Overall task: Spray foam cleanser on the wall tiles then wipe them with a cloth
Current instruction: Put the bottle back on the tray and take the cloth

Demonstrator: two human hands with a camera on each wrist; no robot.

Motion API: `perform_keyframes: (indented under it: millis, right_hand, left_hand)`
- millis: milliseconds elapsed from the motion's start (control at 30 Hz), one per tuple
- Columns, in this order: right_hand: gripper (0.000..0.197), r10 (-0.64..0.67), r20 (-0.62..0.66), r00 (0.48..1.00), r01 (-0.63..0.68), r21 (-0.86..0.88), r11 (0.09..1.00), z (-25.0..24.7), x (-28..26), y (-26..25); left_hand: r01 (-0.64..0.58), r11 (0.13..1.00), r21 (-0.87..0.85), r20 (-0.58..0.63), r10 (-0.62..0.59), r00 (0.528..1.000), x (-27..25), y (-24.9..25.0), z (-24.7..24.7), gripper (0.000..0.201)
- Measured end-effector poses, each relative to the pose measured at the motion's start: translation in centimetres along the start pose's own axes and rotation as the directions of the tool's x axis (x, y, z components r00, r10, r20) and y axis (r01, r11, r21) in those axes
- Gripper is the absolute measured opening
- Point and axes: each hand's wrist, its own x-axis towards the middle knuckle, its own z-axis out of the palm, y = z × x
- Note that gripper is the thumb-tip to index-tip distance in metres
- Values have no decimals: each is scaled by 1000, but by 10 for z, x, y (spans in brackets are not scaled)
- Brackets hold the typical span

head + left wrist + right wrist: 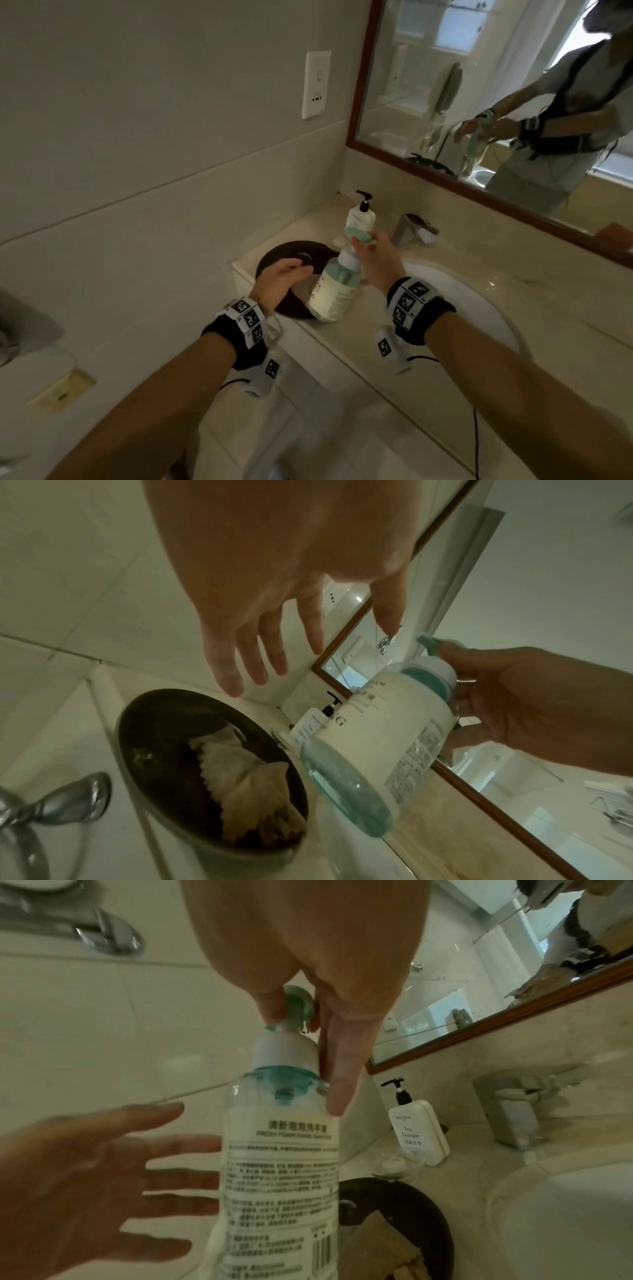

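Note:
My right hand [368, 255] grips the foam cleanser bottle [334, 291] by its white neck and teal pump head, and the bottle hangs tilted above the counter edge. The right wrist view shows my thumb and fingers [337, 1069] round the pump of the foam bottle [277, 1164]. My left hand [286, 277] is spread with straight fingers just left of the bottle, holding nothing; the left hand [260, 647] hovers over a dark round tray [164, 750]. A crumpled beige cloth [246, 775] lies in that tray. Pale wall tiles [154, 205] rise to the left.
A white pump bottle with a black head [360, 214] stands at the counter's back corner, a small clear dish [394, 1168] beside it. A chrome tap [411, 228] sits behind the white basin [479, 308]. A wood-framed mirror [479, 102] hangs above; a wall socket plate [317, 84] is left of it.

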Motion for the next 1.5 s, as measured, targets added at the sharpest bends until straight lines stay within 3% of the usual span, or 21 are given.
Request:
perform_keyframes:
  millis: [133, 300, 433, 600, 667, 933, 1267, 1400, 1500]
  right_hand:
    - [46, -10, -26, 1000, 8, -64, 998, 28, 58, 3]
    - [43, -57, -67, 996, 46, -161, 986, 49, 111, 9]
    - [41, -36, -50, 998, 30, -101, 994, 64, 144, 15]
    - [36, -72, -12, 997, 69, -165, 984, 82, 174, 27]
    - [37, -91, 7, 996, 90, -193, 977, 90, 184, 34]
    - [37, -149, 90, 985, 164, -207, 964, 101, 200, 45]
    - [40, -199, 95, 975, 213, -172, 962, 100, 188, 57]
    - [47, -87, 103, 991, 104, -167, 981, 91, 187, 55]
    - [50, -19, 84, 996, 33, -163, 986, 79, 182, 59]
  left_hand:
    - [14, 1000, -28, -30, -15, 999, 55, -1, -16, 44]
    - [44, 998, -34, -76, -46, 996, 114, -13, -28, 68]
    - [29, 998, 59, -62, -25, 998, 145, -17, -34, 74]
    - [23, 995, 96, -57, -18, 998, 170, -18, -34, 45]
    - [33, 995, 90, -66, -27, 997, 178, -22, -33, 50]
    - [63, 992, 106, -97, -53, 994, 194, -32, -31, 49]
    - [64, 997, 31, -141, -59, 988, 190, -39, -25, 44]
    - [69, 998, -1, -124, -69, 990, 182, -37, -19, 64]
    - [55, 999, 1, -122, -54, 991, 177, -38, -16, 67]
